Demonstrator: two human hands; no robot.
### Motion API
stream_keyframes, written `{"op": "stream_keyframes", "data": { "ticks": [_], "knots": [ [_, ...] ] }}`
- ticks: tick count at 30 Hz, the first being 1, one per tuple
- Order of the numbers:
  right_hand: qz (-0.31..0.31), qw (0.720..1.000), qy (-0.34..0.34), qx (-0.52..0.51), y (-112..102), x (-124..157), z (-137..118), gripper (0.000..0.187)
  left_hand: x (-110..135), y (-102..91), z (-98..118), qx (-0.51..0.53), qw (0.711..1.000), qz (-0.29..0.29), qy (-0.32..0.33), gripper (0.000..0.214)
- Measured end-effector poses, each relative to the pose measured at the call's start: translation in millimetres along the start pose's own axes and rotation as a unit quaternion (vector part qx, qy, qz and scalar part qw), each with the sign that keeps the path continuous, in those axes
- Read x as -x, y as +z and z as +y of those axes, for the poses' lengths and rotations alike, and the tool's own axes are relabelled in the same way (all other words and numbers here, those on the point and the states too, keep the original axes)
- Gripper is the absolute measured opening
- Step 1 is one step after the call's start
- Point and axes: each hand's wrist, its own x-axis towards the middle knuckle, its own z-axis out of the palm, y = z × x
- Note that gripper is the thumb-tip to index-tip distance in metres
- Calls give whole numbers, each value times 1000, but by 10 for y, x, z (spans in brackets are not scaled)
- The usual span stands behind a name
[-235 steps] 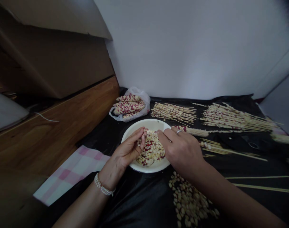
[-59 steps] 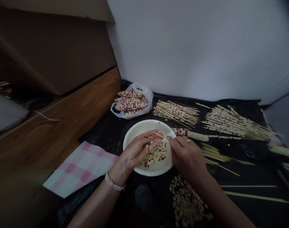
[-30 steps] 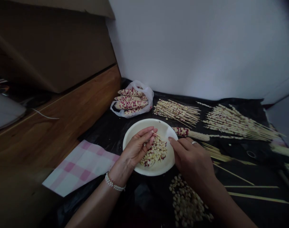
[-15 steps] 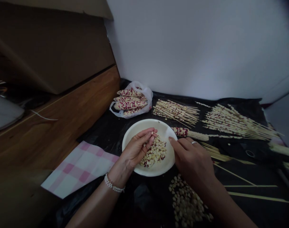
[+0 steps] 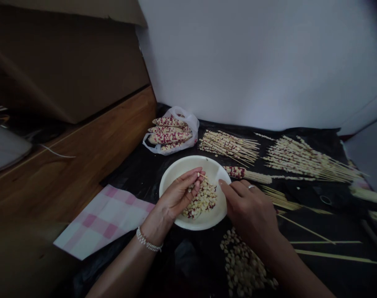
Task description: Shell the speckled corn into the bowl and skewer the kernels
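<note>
Over a white bowl [image 5: 168, 182] of loose cream and dark red corn kernels [image 5: 204, 200], my left hand [image 5: 179, 192] pinches a corn kernel [image 5: 198, 174] between thumb and fingertips. A thin bamboo skewer [image 5: 203, 176] meets that kernel and points toward my right hand [image 5: 249, 205]. My right hand is closed at the bowl's right rim, its fingers around the skewer; most of the stick is hard to make out. Behind the right hand lies a partly stripped corn cob [image 5: 256, 176].
A plastic bag of corn cobs [image 5: 170, 136] stands behind the bowl. Kernel-threaded skewers lie in two piles [image 5: 228, 145] [image 5: 300, 159] at the back. Bare skewers [image 5: 281, 199] are at right, scattered kernels [image 5: 244, 265] in front, a checked pink cloth [image 5: 104, 219] at left.
My right hand has shifted very slightly left, toward the left hand. The left hand stays in place with the kernel at its fingertips.
</note>
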Motion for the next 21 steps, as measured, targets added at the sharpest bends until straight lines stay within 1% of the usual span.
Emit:
{"op": "stream_keyframes", "data": {
  "ticks": [3,7,9,13,16,21],
  "knots": [
    [1,1000,-3,-7,-6,-1,-5,31,-7,-22,2,-1,1000,2,0,19],
    [-3,1000,-3,-16,-8,1,-10,29,1,-10,0,4,1000,20,15,14],
    [-2,1000,-3,-16,-7,-1,-11,29,12,13,-1,0,1000,22,14,15],
    [-1,1000,-2,-13,-6,-6,-10,28,25,40,-2,-8,1000,3,-4,18],
    [0,1000,-5,-14,-8,-5,-4,29,17,24,3,4,1000,4,-10,18],
    [29,1000,-4,8,-23,3,2,28,-5,-26,16,43,999,8,-21,23]
  ]
}}
